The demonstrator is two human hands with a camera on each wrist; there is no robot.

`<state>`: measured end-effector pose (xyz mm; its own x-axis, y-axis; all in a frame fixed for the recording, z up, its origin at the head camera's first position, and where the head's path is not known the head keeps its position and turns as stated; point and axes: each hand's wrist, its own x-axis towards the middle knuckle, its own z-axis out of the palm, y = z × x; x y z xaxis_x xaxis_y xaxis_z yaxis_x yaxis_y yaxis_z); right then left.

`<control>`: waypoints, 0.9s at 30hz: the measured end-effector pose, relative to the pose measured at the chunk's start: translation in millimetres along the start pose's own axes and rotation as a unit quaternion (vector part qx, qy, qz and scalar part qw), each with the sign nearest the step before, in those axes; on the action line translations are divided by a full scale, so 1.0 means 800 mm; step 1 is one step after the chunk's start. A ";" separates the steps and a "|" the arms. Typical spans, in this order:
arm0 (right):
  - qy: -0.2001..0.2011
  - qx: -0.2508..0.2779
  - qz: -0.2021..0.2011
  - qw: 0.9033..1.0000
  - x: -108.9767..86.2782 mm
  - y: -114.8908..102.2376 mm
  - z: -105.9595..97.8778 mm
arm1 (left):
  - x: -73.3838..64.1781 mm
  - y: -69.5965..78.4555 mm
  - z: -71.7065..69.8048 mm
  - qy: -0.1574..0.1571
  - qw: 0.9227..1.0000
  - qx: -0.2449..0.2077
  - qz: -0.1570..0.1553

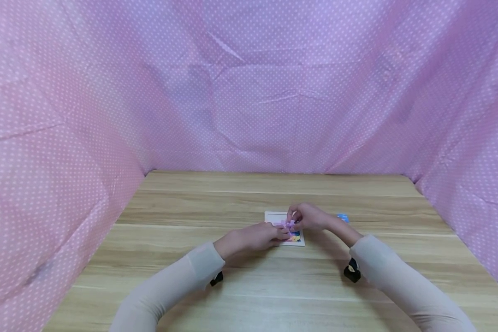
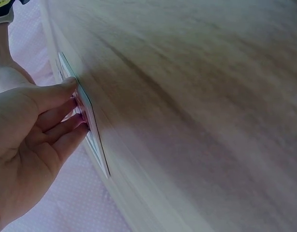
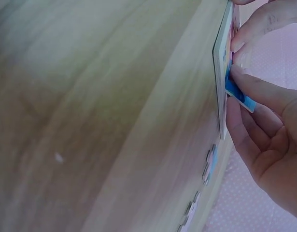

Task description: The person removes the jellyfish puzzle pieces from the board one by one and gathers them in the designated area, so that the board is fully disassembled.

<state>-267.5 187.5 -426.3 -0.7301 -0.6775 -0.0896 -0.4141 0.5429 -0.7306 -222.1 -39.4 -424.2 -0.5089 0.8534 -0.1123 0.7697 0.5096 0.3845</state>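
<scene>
Sleeves [image 1: 162,286] angle toward a puzzle board [image 1: 270,216]; on it, left hand [image 1: 260,235] rests unclenched, right hand [image 1: 310,216] pinches a tilted piece [image 3: 239,95]; forcing might dislodge neighbours [image 1: 295,239].

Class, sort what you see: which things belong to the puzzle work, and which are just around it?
Belongs:
puzzle, touched by the left hand
blue piece, pinched by the right hand
loose pieces, probably

Just around:
table
cloth
black wrist gear
</scene>
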 end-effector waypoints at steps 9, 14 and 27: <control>0.023 0.016 0.011 1.000 -0.006 0.011 -0.009 | -0.007 0.003 -0.004 -0.041 0.998 -0.010 -0.040; 0.056 0.049 0.039 0.996 -0.013 0.013 -0.014 | -0.011 0.005 -0.004 -0.041 0.998 0.025 -0.037; 0.079 0.037 0.012 0.996 -0.048 0.023 -0.037 | -0.021 0.000 -0.008 -0.003 0.999 -0.009 -0.046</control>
<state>-263.1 238.5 -416.2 -0.8176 -0.5758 -0.0043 -0.3595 0.5162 -0.7774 -215.8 -54.4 -416.6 -0.5744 0.8042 -0.1529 0.7133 0.5834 0.3884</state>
